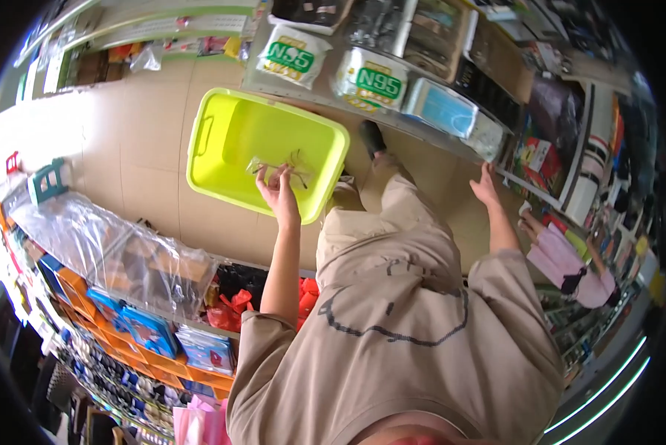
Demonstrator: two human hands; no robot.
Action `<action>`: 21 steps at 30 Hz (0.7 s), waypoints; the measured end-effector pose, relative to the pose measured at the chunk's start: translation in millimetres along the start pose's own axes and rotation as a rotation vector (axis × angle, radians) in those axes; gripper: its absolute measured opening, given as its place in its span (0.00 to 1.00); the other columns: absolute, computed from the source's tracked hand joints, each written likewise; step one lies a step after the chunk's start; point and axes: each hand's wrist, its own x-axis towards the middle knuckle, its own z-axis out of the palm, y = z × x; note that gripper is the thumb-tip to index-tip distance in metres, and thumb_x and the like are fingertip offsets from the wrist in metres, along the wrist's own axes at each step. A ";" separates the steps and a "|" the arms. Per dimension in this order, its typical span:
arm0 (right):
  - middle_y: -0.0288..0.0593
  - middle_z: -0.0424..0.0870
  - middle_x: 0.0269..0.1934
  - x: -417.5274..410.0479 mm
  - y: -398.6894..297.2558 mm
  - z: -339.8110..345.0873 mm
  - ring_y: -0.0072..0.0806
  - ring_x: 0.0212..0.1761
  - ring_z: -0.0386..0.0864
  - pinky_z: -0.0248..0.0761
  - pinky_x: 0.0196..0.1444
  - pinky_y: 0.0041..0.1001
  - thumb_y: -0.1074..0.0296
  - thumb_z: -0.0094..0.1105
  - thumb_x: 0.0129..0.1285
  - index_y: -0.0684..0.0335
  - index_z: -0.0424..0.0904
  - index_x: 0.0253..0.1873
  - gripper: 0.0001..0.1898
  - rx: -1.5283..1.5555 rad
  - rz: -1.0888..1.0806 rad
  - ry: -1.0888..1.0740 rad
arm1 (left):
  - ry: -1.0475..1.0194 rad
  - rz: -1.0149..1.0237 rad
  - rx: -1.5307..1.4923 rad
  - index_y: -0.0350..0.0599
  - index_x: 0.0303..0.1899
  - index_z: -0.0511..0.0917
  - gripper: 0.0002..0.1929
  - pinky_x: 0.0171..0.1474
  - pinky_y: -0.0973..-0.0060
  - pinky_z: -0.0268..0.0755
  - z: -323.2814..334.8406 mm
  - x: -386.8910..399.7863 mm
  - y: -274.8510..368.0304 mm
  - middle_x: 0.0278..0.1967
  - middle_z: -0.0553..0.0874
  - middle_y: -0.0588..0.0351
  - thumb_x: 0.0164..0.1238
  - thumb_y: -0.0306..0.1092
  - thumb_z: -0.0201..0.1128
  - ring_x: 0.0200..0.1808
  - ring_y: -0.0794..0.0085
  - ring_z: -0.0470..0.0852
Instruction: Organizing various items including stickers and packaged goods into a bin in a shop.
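My left hand [279,192] is over a lime-green plastic bin [210,192]. Its fingers hold a clear plastic packet [301,171] with thin, dark-tipped pieces, perhaps eyeglasses; the exact kind is unclear. The bin is on the tiled floor, and nothing else shows inside it. To the right, my right hand [484,186] has thumb and fingers apart, at the front edge of a grey shelf [422,129]. Just beyond its fingertips lies a clear plastic pack [486,139]; whether they touch it cannot be told.
White N95 mask packs [374,80] and a box of blue masks [444,108] line the shelf. Plastic sheeting [116,245] covers a low display at left, above orange racks [132,356]. Red bags [227,311] sit beside my left arm. Another person [566,264] is at far right.
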 end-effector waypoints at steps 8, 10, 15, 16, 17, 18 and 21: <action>0.59 0.26 0.81 -1.9 -1.8 -7.4 0.50 0.83 0.29 0.35 0.82 0.37 0.64 0.65 0.59 0.65 0.30 0.80 0.55 -0.017 0.056 -0.078 | -0.046 0.047 0.086 0.44 0.68 0.58 0.26 0.61 0.68 0.70 -0.2 -59.1 51.2 0.52 0.83 0.45 0.73 0.26 0.60 0.53 0.64 0.83; 0.58 0.26 0.81 2.5 5.5 -8.9 0.51 0.83 0.30 0.37 0.82 0.39 0.60 0.67 0.58 0.65 0.30 0.80 0.57 -0.048 0.049 -0.105 | -0.041 0.092 0.089 0.44 0.69 0.57 0.28 0.62 0.66 0.70 0.8 -65.2 60.4 0.53 0.81 0.44 0.74 0.27 0.60 0.54 0.62 0.83; 0.51 0.28 0.82 4.9 22.3 -3.0 0.50 0.83 0.35 0.44 0.78 0.54 0.59 0.66 0.57 0.60 0.32 0.80 0.56 0.008 -0.016 -0.028 | -0.023 0.103 0.123 0.45 0.69 0.57 0.28 0.62 0.65 0.69 12.1 -91.7 83.5 0.53 0.81 0.46 0.74 0.29 0.60 0.55 0.62 0.82; 0.50 0.28 0.82 4.2 17.3 -6.8 0.50 0.83 0.36 0.44 0.78 0.56 0.59 0.65 0.57 0.59 0.31 0.80 0.56 -0.010 0.012 -0.076 | -0.025 0.107 0.134 0.45 0.69 0.57 0.28 0.62 0.65 0.69 15.8 -95.7 87.7 0.54 0.81 0.47 0.74 0.30 0.61 0.56 0.63 0.82; 0.49 0.28 0.82 2.5 14.0 -11.7 0.49 0.83 0.36 0.45 0.78 0.57 0.60 0.65 0.57 0.59 0.31 0.80 0.56 -0.026 0.040 -0.124 | -0.029 0.112 0.145 0.45 0.69 0.58 0.28 0.63 0.65 0.68 20.8 -99.4 91.0 0.54 0.81 0.47 0.74 0.30 0.61 0.56 0.63 0.82; 0.49 0.28 0.82 5.6 11.6 -14.1 0.48 0.83 0.37 0.46 0.77 0.58 0.61 0.65 0.55 0.58 0.30 0.80 0.57 -0.049 0.054 -0.132 | -0.010 0.101 0.100 0.44 0.69 0.59 0.27 0.61 0.68 0.72 31.9 -105.0 98.2 0.51 0.81 0.47 0.73 0.25 0.60 0.54 0.64 0.82; 0.49 0.29 0.82 13.9 30.1 -5.6 0.51 0.82 0.40 0.47 0.76 0.60 0.61 0.64 0.52 0.58 0.30 0.80 0.58 0.012 0.028 -0.099 | -0.112 0.110 0.061 0.44 0.67 0.60 0.26 0.61 0.69 0.71 55.9 -111.3 107.1 0.51 0.81 0.47 0.73 0.24 0.60 0.54 0.64 0.82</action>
